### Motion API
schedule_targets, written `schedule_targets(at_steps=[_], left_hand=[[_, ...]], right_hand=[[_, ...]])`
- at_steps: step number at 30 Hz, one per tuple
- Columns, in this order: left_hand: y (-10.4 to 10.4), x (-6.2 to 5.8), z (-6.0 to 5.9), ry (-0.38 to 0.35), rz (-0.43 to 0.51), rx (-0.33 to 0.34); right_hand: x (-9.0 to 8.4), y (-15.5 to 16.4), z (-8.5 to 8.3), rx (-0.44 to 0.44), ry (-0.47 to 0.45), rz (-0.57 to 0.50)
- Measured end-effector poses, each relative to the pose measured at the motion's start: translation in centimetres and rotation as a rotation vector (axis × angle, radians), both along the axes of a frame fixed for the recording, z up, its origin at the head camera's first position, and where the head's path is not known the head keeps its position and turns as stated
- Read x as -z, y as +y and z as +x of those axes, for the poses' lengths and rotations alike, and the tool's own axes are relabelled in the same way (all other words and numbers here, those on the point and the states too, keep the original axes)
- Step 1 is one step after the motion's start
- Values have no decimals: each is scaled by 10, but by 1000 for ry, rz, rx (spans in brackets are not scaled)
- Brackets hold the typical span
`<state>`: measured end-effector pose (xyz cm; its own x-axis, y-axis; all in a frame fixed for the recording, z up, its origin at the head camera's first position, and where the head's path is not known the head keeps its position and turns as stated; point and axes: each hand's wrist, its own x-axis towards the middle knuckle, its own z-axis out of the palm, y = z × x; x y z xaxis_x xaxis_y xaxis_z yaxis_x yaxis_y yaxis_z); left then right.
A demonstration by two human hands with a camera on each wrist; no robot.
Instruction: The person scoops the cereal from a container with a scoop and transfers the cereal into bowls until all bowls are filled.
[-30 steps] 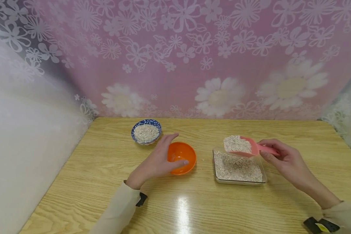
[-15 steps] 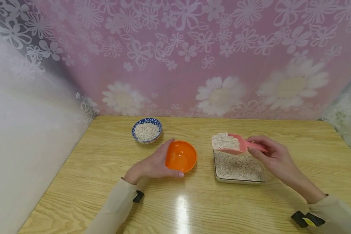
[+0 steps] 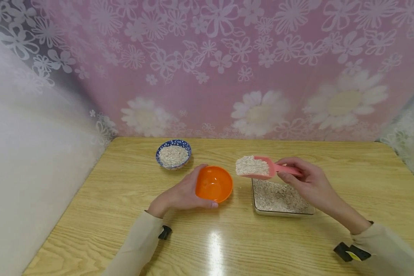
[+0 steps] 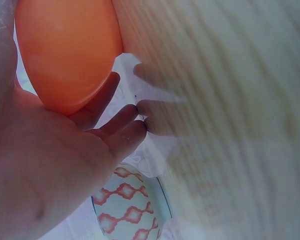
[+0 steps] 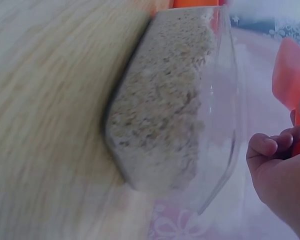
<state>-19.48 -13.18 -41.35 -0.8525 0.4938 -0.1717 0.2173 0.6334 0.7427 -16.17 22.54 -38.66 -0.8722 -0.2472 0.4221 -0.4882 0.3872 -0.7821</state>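
Note:
An orange bowl [image 3: 214, 184] stands on the table with nothing in it. My left hand [image 3: 183, 191] grips its left side, thumb along the near rim and fingers round the far side; the left wrist view shows the bowl's outer wall [image 4: 70, 55] against the palm. A pink scoop [image 3: 267, 168] heaped with oat flakes [image 3: 251, 166] is in my right hand [image 3: 308, 180], which holds it by the handle. The scoop hangs level above the left far corner of a clear glass container [image 3: 284, 213] of oat flakes, right of the orange bowl.
Behind and left of the orange bowl is a blue-and-white patterned bowl [image 3: 173, 143] filled with oat flakes. A flowered pink curtain [image 3: 207, 88] rises at the table's back edge. Bare wood [image 3: 262, 245] lies in front of the container.
My left hand has closed in on the orange bowl's side and now holds it. The right hand has carried the loaded scoop left, from above the container towards the orange bowl.

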Motion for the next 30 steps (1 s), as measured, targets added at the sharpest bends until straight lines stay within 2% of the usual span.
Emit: schedule_targets(at_steps=[10,18,23,28,30], left_hand=[[1,1,0,-1,-3,9],[0,2,0,-14,-22,6],[0,2,-1,-14,27,24],[0,2,-2,-26,73,39],[0,1,-2,-21,52,35]], right_hand=[[-5,-17,-4,-64,-41,84],[-9,-31,-6,-89,-121,114],[-12,-39,-9,-78,-162,180],[-17,-46,-15,-96,-131,259],[-20,-49,-17,-109,-103,286]])
